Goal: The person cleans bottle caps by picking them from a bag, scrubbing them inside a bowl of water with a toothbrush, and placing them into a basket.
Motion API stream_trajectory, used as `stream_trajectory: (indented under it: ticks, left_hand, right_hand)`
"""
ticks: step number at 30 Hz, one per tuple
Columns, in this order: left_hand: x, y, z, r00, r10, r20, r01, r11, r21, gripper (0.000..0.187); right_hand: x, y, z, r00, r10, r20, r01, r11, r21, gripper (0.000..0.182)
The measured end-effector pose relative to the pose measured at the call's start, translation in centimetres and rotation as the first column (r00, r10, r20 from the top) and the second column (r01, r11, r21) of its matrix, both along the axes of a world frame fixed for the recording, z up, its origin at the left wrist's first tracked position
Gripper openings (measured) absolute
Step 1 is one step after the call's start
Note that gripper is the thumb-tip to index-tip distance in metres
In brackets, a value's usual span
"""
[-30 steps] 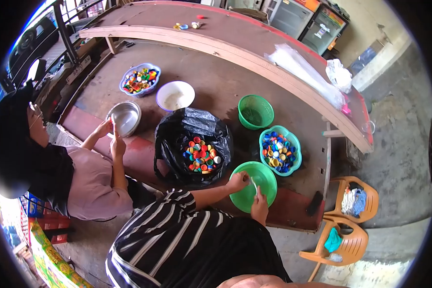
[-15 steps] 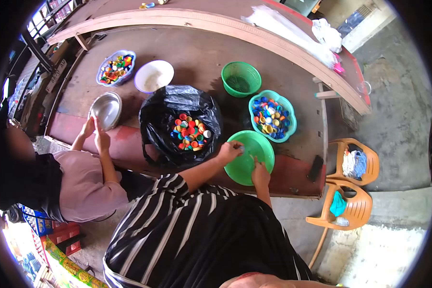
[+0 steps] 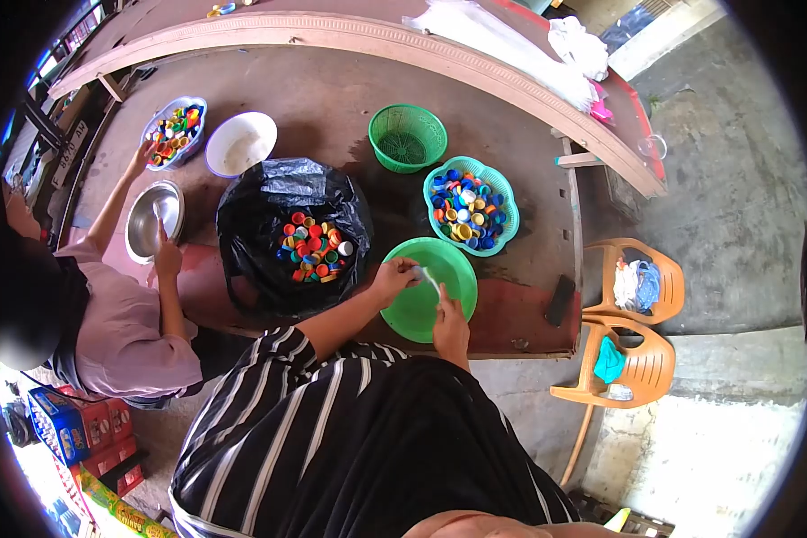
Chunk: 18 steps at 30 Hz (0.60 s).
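Cap: small, pale, held over the green bowl at lower centre of the frame, just right of the black bag. Left hand pinches it at the fingertips; right hand is closed round a thin whitish tool whose tip meets the cap.

Handling, by judgement: light, rigid plastic, smooth and apt to slip or flick away if squeezed off-centre; not fragile. Best taken by the rim between thumb and forefinger, open side toward the tool.

Bowl: plastic, shallow, resting on the brown table near its front edge; light enough to slide if pushed.

Surroundings: mixed caps lie in the bag's open mouth; a teal basket of mostly blue and yellow caps sits upper right of the bowl; a green basket stands above it. At upper left, a white bowl, a steel bowl and a lilac basket of caps lie before a second person, whose hands reach to them.

Hard to make out: the cap's colour and which way it faces; what the tool is; whether the green bowl holds anything, the hands covering part of it. The lens rim cuts off the frame's corners; the wearer's striped shirt hides the table's near edge
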<state>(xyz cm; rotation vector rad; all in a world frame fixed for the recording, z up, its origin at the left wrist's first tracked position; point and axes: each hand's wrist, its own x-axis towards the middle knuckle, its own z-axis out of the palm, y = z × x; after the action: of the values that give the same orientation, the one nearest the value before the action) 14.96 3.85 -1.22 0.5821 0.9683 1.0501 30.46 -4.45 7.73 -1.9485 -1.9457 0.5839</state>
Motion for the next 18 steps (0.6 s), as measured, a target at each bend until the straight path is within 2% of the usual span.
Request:
stream_trajectory:
  ticks: [2, 5, 8, 11, 14, 15, 18]
  left_hand:
    - [-0.1, 0.0, 0.6, 0.998, -0.005, -0.06, 0.009, 0.998, 0.054, 0.019]
    - [-0.4, 0.2, 0.5, 0.954, -0.002, -0.3, 0.044, 0.99, 0.132, 0.021]
    - [-0.2, 0.1, -0.2, 0.958, 0.032, -0.284, 0.0, 0.994, 0.112, 0.022]
    - [-0.2, -0.2, -0.5, 0.901, 0.025, -0.433, 0.044, 0.988, 0.148, 0.02]
    - [0.2, 0.0, -0.8, 0.948, 0.085, -0.306, -0.038, 0.987, 0.158, 0.02]
    - [0.0, 0.2, -0.9, 0.922, 0.033, -0.387, 0.034, 0.986, 0.165, 0.02]
    - [0.2, 0.0, -0.4, 0.917, -0.058, -0.396, 0.091, 0.994, 0.064, 0.029]
  right_hand:
    - [-0.1, 0.1, 0.0, 0.998, 0.064, 0.002, -0.064, 0.998, 0.013, 0.049]
    - [1.5, 1.6, -2.5, 0.983, 0.011, 0.182, 0.005, 0.996, -0.089, 0.048]
    - [2.3, 2.6, -4.5, 0.953, 0.102, 0.285, -0.08, 0.993, -0.089, 0.047]
    - [0.4, 2.9, -1.0, 0.996, 0.02, 0.086, -0.008, 0.99, -0.143, 0.046]
    - [-0.1, 2.0, -1.0, 0.989, 0.14, -0.038, -0.138, 0.989, 0.043, 0.046]
    - [-0.2, 2.0, -1.1, 0.996, 0.093, -0.008, -0.093, 0.996, -0.004, 0.046]
    - [0.8, 3.2, -1.9, 0.98, 0.018, 0.196, 0.018, 0.984, -0.176, 0.047]
